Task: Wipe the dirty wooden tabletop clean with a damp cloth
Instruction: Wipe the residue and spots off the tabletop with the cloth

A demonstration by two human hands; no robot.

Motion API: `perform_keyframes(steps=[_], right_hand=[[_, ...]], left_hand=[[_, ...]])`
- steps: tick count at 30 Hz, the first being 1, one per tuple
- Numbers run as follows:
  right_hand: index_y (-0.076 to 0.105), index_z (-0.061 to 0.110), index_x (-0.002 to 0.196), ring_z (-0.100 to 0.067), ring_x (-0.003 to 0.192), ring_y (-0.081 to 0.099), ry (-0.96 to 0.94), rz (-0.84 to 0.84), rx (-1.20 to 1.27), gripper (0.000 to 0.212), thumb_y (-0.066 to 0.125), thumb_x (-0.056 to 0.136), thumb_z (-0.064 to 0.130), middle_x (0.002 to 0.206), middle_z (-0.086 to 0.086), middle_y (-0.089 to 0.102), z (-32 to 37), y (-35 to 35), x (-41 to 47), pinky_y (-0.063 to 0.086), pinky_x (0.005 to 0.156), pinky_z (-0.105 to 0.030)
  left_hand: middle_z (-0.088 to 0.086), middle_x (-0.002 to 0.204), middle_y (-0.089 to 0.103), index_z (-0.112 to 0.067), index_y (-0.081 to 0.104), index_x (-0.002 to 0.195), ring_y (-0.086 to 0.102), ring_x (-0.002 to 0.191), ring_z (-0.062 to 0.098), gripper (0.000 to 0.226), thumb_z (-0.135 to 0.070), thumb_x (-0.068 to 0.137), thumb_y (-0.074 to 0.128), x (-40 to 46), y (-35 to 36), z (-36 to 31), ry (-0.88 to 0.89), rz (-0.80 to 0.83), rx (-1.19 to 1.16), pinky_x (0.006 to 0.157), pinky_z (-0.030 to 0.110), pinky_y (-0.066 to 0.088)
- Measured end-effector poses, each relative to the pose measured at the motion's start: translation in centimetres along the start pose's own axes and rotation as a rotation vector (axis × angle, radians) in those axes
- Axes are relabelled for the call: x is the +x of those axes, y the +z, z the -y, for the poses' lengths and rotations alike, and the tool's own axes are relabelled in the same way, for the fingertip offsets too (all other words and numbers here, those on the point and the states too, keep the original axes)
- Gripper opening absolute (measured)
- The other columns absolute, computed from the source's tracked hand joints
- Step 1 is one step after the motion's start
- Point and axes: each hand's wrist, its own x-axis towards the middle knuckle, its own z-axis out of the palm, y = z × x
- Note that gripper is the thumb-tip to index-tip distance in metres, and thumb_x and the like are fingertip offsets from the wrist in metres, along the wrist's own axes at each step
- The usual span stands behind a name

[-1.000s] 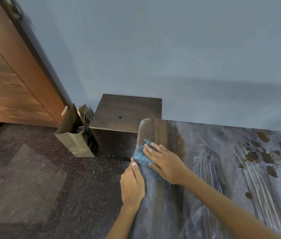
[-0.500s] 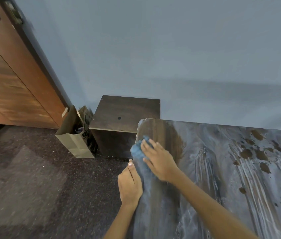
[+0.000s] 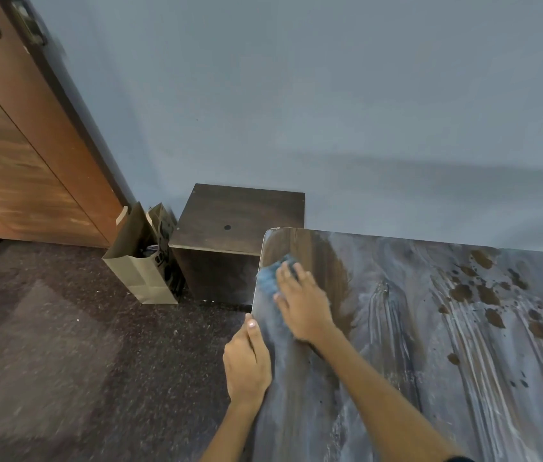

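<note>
The wooden tabletop (image 3: 396,345) fills the lower right, streaked with pale wet smears and dotted with brown stains (image 3: 483,291) toward its far right. A blue cloth (image 3: 268,276) lies near the table's far left corner, pressed flat under my right hand (image 3: 300,301), whose fingers are spread over it. My left hand (image 3: 247,361) grips the table's left edge just behind the cloth, thumb on top. Most of the cloth is hidden beneath my right palm.
A dark wooden box (image 3: 230,235) stands on the floor just past the table's corner. Beside it sits a brown paper bag (image 3: 143,261). A wooden door (image 3: 20,155) is at the left, a blue wall behind, dark speckled floor (image 3: 80,361) below.
My right hand has pushed the cloth farther toward the far left corner. My left hand has stayed on the table's edge.
</note>
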Motion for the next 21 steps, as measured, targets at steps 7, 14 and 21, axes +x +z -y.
perform_keyframes(steps=[7,14,21], right_hand=[[0.026,0.020,0.142,-0.014,0.138,0.023,-0.285,0.113,-0.151,0.054,0.006,0.098,0.042,0.147,0.005,0.035,-4.1,-0.4,-7.5,0.029,0.112,-0.036],[0.012,0.011,0.146,-0.024,0.143,0.002,0.164,0.008,-0.025,0.052,0.018,0.100,0.034,0.155,-0.006,0.011,-0.8,-0.7,1.4,0.003,0.116,-0.037],[0.028,0.015,0.142,-0.021,0.139,0.026,-0.369,0.086,-0.050,0.050,0.022,0.097,0.035,0.148,-0.002,0.034,1.6,0.4,-5.3,0.024,0.113,-0.041]], left_hand=[[0.004,0.054,0.059,-0.002,0.065,0.078,0.056,0.050,0.018,0.070,-0.048,0.092,0.016,-0.8,-0.8,0.2,-0.002,0.003,0.011,0.049,0.032,0.042],[0.003,0.048,0.053,0.001,0.062,0.070,0.049,0.043,0.016,0.072,-0.051,0.092,0.017,-1.4,-1.3,0.1,-0.023,-0.002,-0.005,0.044,0.035,0.041],[-0.006,0.043,0.046,-0.009,0.053,0.055,0.043,0.038,0.007,0.072,-0.057,0.091,0.014,-1.7,-1.7,0.2,-0.071,-0.047,-0.034,0.041,0.023,0.030]])
